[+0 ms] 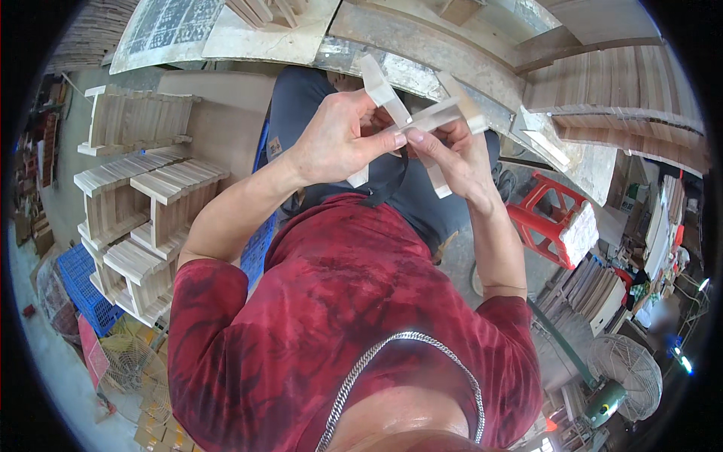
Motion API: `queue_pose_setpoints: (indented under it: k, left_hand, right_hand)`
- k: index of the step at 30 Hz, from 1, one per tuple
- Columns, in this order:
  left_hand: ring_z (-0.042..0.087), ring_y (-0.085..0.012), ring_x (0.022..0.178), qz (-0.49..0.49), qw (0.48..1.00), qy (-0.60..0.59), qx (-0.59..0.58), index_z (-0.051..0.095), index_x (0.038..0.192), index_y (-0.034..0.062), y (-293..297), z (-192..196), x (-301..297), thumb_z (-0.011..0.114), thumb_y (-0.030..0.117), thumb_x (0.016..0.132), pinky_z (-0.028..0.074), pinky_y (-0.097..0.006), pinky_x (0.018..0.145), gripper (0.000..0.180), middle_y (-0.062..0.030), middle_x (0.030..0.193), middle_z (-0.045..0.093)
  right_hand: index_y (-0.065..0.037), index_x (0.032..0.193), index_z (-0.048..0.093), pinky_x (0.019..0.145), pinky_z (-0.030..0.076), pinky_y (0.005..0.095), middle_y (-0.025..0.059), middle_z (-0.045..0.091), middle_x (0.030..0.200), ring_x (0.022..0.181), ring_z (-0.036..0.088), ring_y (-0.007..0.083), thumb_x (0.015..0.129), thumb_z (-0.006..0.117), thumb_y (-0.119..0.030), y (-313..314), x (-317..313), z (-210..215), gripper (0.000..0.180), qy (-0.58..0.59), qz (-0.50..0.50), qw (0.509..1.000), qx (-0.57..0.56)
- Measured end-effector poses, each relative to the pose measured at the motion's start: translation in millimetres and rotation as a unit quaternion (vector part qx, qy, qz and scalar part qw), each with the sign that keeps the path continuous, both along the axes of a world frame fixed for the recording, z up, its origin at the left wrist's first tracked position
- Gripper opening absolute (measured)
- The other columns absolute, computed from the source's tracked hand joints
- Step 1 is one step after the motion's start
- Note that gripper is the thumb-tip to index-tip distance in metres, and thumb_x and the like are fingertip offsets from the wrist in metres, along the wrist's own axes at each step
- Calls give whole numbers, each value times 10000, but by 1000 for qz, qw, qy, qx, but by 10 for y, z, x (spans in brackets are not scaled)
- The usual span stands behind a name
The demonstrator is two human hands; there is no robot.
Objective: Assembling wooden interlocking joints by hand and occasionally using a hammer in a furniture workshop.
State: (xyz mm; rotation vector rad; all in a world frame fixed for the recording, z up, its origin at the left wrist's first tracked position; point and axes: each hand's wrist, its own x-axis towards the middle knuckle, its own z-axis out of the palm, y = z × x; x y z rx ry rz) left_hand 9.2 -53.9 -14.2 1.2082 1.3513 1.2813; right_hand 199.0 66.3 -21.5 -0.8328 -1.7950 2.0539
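Observation:
Over my lap, both hands are raised close together with the thumbs nearly touching. My left hand (337,137) is closed around a pale wooden piece (384,89), whose flat bar sticks up past the fingers. A pale end shows below that hand. My right hand (461,164) grips another pale wooden piece (435,115) made of several short bars set at angles. The two pieces meet or overlap between my thumbs; I cannot tell whether they are joined. My palms and fingers hide their middle parts.
Stacks of pale I-shaped wooden pieces (154,200) stand at the left, near a blue plastic crate (83,282). A worn workbench (422,56) runs ahead of me, with stacked wooden boards (610,83) at its right. A red stool (546,222) and a fan (629,373) stand to the right.

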Motion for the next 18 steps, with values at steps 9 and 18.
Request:
queue_pose_setpoints:
  k: [9, 18]
  left_hand:
    - [689, -121, 873, 8, 996, -84, -37, 682, 1131, -43, 41, -408, -74, 727, 124, 940, 557, -300, 793, 258, -93, 986, 750]
    - [697, -119, 865, 149, 989, -20, -10, 667, 1178, -46, 84, -181, 13, 692, 82, 939, 563, -294, 787, 272, -114, 991, 763]
  right_hand:
    - [23, 1099, 729, 722, 568, 273, 65, 728, 904, 788, 677, 104, 922, 795, -263, 56, -115, -163, 343, -36, 9, 999, -29]
    - [-54, 1193, 721, 718, 518, 378, 78, 647, 919, 847, 589, 274, 758, 800, -22, -171, -230, 19, 444, 31, -95, 790, 605]
